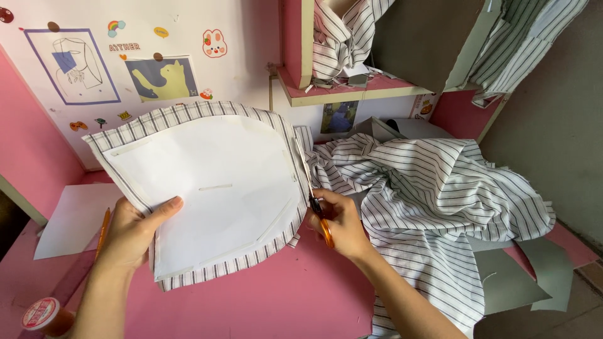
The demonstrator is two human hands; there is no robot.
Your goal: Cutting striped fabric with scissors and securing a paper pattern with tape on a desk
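My left hand (133,231) grips the lower left edge of a white paper pattern (213,188) laid over striped fabric (188,114), holding both up off the pink table (295,295). My right hand (339,223) is closed on orange-handled scissors (312,188). The blades run up along the right edge of the pattern, where the striped cloth meets it. A large heap of the same striped fabric (433,194) spreads out to the right of that hand.
An orange pencil (102,231) and a white sheet (72,216) lie at the left. A red-capped spool (43,314) sits at the bottom left. Grey card pieces (534,276) lie at the right. A shelf (345,94) with more striped cloth stands behind.
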